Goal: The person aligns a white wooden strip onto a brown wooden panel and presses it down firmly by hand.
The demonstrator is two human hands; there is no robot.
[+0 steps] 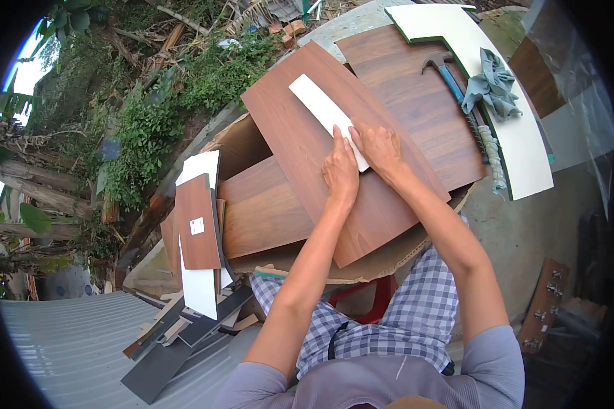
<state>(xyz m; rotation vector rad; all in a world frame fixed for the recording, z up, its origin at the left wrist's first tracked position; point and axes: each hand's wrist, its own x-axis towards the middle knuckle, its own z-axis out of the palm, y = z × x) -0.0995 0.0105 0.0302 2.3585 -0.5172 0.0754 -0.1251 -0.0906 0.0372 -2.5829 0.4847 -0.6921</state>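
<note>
A narrow white board strip (314, 99) lies slantwise on a large brown wood-grain panel (286, 102). My left hand (341, 170) is closed at the strip's near part, its index finger stretched along the white face. Beside it, my right hand (378, 146) is also closed on the strip, with its fingertips at the right edge. The two hands' fingertips almost meet. Both wrists rest low over the brown panel, and whatever lies beneath my fingers is hidden.
More wood-grain boards (259, 204) lie beneath, on torn cardboard (361, 269). At right are a hammer (450, 82), a grey-blue cloth (491, 85) and a notched white board (525, 150). Stacked panels (196, 252) stand at left. A brown board with metal fittings (544, 307) lies lower right.
</note>
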